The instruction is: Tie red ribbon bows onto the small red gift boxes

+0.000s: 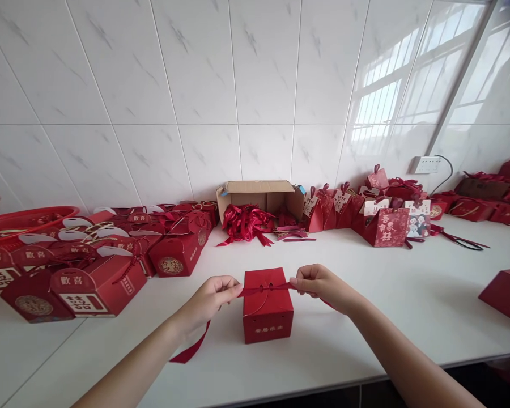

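A red gift box [267,326] stands closed on the white table, gold characters on its front face. Dark red ribbon [276,287] runs across its top, through or over two small holes in the lid. My left hand [215,297] pinches the ribbon at the box's left edge, and a loose tail curls down below that hand to the table. At the right edge, my right hand [318,286] pinches the other side of the ribbon. Between both hands the ribbon is stretched nearly straight. A bit of the right tail shows under my right wrist.
Many red gift boxes [97,283] crowd the left, beside a red basin [63,214] and another person's hand. An open cardboard box [261,187] with loose ribbons stands against the tiled wall. Tagged gift boxes [391,226] sit back right; another red box [505,292] is at the right edge.
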`<state>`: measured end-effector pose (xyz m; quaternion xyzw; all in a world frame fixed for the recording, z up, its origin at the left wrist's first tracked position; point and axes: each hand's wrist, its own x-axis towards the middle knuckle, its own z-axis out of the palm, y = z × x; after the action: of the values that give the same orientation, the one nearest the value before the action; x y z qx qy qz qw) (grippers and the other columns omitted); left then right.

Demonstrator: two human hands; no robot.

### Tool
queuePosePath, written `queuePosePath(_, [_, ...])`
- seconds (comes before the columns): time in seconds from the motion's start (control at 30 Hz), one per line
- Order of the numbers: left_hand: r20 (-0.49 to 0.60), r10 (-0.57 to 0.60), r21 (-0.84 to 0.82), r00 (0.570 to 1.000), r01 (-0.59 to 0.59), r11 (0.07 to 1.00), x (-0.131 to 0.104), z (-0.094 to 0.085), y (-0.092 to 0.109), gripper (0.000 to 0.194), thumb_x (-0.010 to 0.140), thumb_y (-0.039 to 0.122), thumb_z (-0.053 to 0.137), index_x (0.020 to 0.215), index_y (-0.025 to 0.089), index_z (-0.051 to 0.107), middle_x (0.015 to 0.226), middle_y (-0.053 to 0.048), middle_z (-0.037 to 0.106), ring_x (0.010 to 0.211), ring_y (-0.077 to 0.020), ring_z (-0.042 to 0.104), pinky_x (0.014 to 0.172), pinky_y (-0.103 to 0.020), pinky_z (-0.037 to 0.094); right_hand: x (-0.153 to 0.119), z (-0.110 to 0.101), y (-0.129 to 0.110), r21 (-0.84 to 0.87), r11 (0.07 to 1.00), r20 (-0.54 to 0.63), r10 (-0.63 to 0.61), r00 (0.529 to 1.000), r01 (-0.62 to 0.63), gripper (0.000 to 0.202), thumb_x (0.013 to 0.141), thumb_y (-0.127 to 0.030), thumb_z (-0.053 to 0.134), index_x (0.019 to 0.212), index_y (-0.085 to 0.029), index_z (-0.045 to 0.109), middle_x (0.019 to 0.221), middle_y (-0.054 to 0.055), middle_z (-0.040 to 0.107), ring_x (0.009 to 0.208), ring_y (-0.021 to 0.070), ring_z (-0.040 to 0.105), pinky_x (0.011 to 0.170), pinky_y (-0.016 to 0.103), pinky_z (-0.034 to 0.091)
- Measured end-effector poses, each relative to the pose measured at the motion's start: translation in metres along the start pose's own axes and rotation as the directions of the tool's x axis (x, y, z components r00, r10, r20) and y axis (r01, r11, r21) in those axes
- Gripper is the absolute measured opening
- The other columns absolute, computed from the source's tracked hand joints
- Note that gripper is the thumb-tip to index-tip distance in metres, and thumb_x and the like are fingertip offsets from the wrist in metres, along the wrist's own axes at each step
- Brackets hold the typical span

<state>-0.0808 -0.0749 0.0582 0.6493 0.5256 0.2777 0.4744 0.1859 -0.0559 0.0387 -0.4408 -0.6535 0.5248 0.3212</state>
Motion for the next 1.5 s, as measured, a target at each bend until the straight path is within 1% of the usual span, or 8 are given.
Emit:
queuePosePath(0.2, [-0.002,0.018,0.105,1.000,-0.018,0.994,-0.006,0.002,0.004,0.039,0.078,0.051,0.050,0.060,0.019,0.035,0.066,0.004,0.038,0.063,-0.0124,0.035,0.060,-0.025,0.029,-0.005,-0.001,0.007,0.150,0.989,0.057,-0.018,0.998,0.009,0.042,0.079,-0.050,0.059,0.058,-0.015,0.051,0.058,-0.002,0.048,0.049,0.0063,0.033,0.050,0.023,0.023])
queuePosePath(0.3, [-0.129,0.059,0.262,0.990,-0.024,0.965,-0.005,0.000,0.006,0.032,0.078,0.051,0.051,0.070,0.020,0.045,0.085,-0.001,0.052,0.075,-0.0167,0.048,0.068,-0.030,0.037,-0.009,-0.004,0.008,0.380,0.925,0.115,-0.071,0.991,0.022,0.042,0.083,-0.053,0.052,0.066,-0.015,0.057,0.063,0.000,0.052,0.054,0.0089,0.042,0.055,0.024,0.032])
queuePosePath(0.43, [-0.324,0.318,0.435,0.891,-0.158,0.886,-0.005,0.009,0.015,0.032,0.075,0.046,0.057,0.096,0.024,0.046,0.108,-0.005,0.053,0.098,-0.0227,0.052,0.082,-0.036,0.042,-0.014,-0.003,-0.006,0.548,0.834,0.146,-0.174,0.974,0.067,0.041,0.086,-0.052,0.048,0.078,-0.016,0.065,0.073,0.003,0.055,0.066,0.0127,0.050,0.066,0.027,0.039])
queuePosePath(0.57, [-0.199,0.530,0.546,0.825,-0.355,0.758,-0.004,0.036,0.034,0.028,0.073,0.037,0.063,0.092,0.024,0.048,0.106,-0.005,0.054,0.101,-0.0223,0.051,0.085,-0.036,0.042,-0.018,0.006,-0.027,0.561,0.817,0.154,-0.259,0.953,0.132,0.031,0.085,-0.042,0.055,0.075,-0.014,0.065,0.075,0.003,0.056,0.070,0.0123,0.051,0.072,0.027,0.040])
queuePosePath(0.7, [-0.156,0.612,0.633,0.775,-0.398,0.664,0.005,0.055,0.045,0.012,0.075,0.030,0.060,0.076,0.021,0.051,0.095,-0.004,0.059,0.090,-0.0219,0.054,0.081,-0.037,0.042,-0.020,0.011,-0.038,0.564,0.817,0.121,-0.228,0.966,0.122,0.022,0.082,-0.035,0.062,0.076,-0.014,0.067,0.073,0.002,0.058,0.069,0.0109,0.051,0.072,0.026,0.040])
queuePosePath(0.93, [-0.236,0.576,0.642,0.783,-0.319,0.697,0.013,0.053,0.042,0.020,0.079,0.022,0.049,0.061,0.021,0.042,0.064,0.000,0.054,0.067,-0.0176,0.050,0.067,-0.031,0.039,-0.025,0.007,-0.028,0.289,0.952,-0.117,-0.070,0.991,0.101,0.027,0.073,-0.044,0.068,0.073,-0.017,0.064,0.059,-0.003,0.051,0.054,0.0076,0.044,0.054,0.021,0.034])
queuePosePath(1.2, [-0.206,0.601,0.720,0.772,-0.297,0.627,0.013,0.056,0.042,0.030,0.085,0.030,0.043,0.056,0.020,0.045,0.065,-0.003,0.056,0.069,-0.0188,0.050,0.072,-0.034,0.037,-0.010,0.032,-0.023,-0.038,0.964,-0.050,-0.266,0.963,0.265,0.039,0.080,-0.051,0.055,0.097,-0.018,0.066,0.056,-0.004,0.045,0.050,0.0086,0.040,0.052,0.024,0.033])
queuePosePath(1.5, [-0.184,0.399,0.326,0.898,-0.327,0.887,0.002,0.023,0.038,0.006,0.076,0.024,0.055,0.081,0.022,0.056,0.090,-0.002,0.059,0.090,-0.0193,0.053,0.086,-0.033,0.039,0.000,0.042,-0.016,-0.084,0.946,-0.201,-0.323,0.925,0.312,0.027,0.083,-0.044,0.055,0.079,-0.018,0.062,0.079,0.002,0.059,0.068,0.0122,0.048,0.064,0.025,0.039])
